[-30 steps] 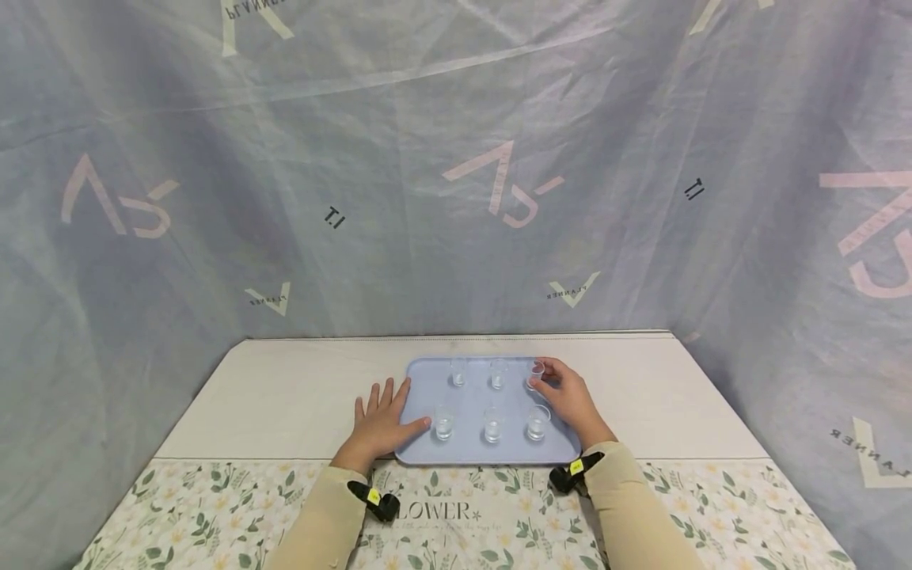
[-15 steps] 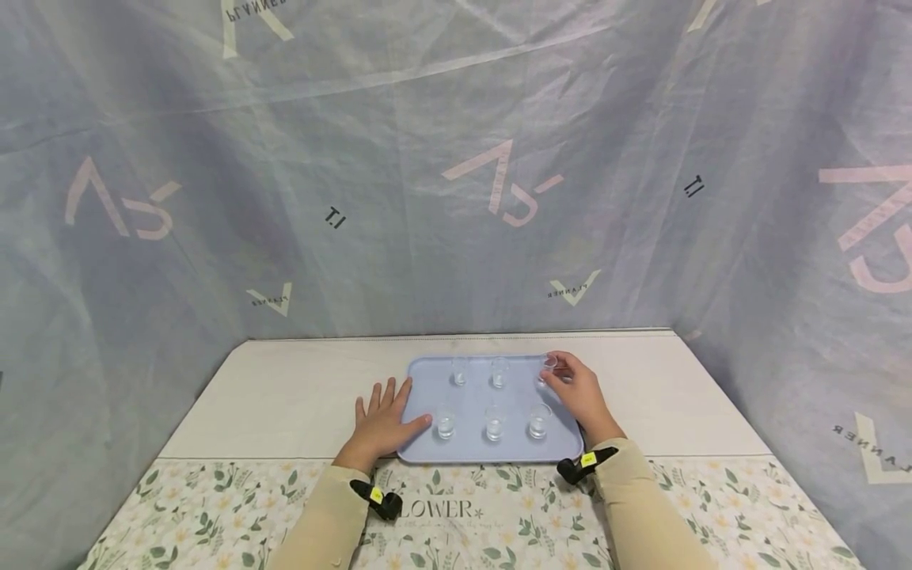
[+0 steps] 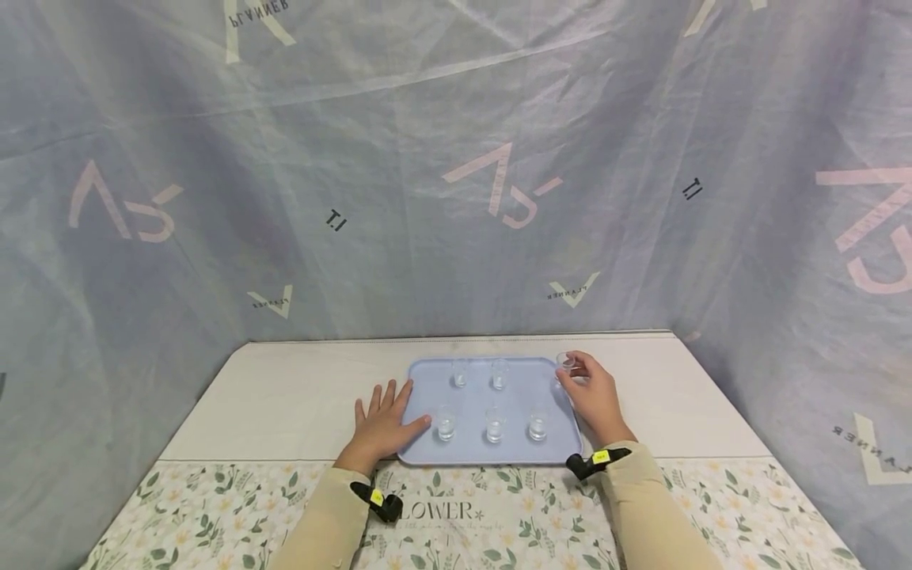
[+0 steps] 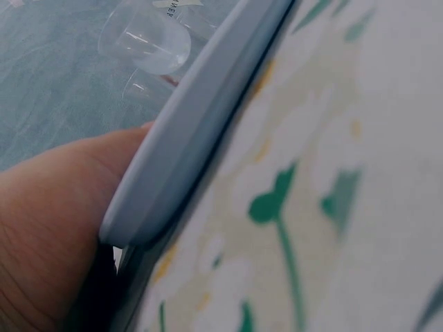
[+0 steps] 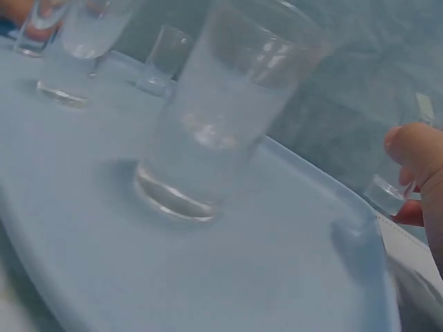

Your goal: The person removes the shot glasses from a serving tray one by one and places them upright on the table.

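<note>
A pale blue tray (image 3: 522,453) lies on the table with several small clear glasses on it. My right hand (image 3: 593,396) pinches one small glass (image 3: 565,362) by its rim, just past the tray's far right corner. The same small glass (image 5: 386,194) shows at my fingertips beyond the tray's rim in the right wrist view. A near glass (image 5: 214,124) stands on the tray close to that camera. My left hand (image 3: 382,423) lies flat on the table, its thumb on the tray's left front edge (image 4: 187,138).
A floral cloth (image 3: 470,514) covers the table's front strip. Bare beige tabletop (image 3: 285,396) flanks the tray on both sides. Grey printed fabric (image 3: 456,174) hangs as walls behind and on both sides.
My right hand has carried the far right glass rightward off its spot on the tray, out over the tray's corner. The left hand has stayed put.
</note>
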Available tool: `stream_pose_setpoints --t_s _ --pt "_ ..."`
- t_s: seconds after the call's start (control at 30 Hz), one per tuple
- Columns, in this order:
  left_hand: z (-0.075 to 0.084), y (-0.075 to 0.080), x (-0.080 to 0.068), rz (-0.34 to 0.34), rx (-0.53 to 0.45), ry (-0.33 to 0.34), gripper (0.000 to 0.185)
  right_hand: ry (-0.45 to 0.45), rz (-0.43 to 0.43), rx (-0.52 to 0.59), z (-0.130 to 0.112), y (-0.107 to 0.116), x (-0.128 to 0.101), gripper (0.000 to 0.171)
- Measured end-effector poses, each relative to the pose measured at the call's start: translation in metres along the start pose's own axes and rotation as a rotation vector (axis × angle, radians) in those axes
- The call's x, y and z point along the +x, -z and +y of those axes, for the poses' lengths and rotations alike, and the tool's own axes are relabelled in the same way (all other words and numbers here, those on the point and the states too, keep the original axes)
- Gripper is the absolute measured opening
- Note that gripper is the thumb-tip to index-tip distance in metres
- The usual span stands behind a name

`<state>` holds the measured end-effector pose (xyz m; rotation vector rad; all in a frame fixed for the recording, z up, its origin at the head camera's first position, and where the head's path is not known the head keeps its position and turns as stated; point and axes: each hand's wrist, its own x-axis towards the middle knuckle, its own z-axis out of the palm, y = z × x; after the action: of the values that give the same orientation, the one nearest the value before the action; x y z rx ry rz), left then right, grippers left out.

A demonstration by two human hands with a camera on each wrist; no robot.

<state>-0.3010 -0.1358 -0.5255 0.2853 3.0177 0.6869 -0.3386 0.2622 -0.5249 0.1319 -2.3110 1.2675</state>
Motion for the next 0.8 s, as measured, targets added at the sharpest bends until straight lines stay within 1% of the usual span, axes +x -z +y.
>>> stream_pose_setpoints --t_s 0.2,0.53,0.67,0.8 --pt "0.0 0.0 -0.001 0.004 0.005 0.001 0.087 0.008 0.024 -0.015 0.01 0.011 0.002 0.041" --pt "0.002 0.001 -0.004 0.0 0.015 0.006 0.087 -0.037 0.085 -0.036 0.028 0.042 0.01 0.041" --pt "0.002 0.0 -0.003 0.004 0.019 0.005 0.086 -0.058 0.087 -0.069 0.035 0.055 0.014 0.041" --pt "0.003 0.001 -0.003 0.008 0.008 0.003 0.086 -0.054 0.074 -0.111 0.042 0.067 0.017 0.042"
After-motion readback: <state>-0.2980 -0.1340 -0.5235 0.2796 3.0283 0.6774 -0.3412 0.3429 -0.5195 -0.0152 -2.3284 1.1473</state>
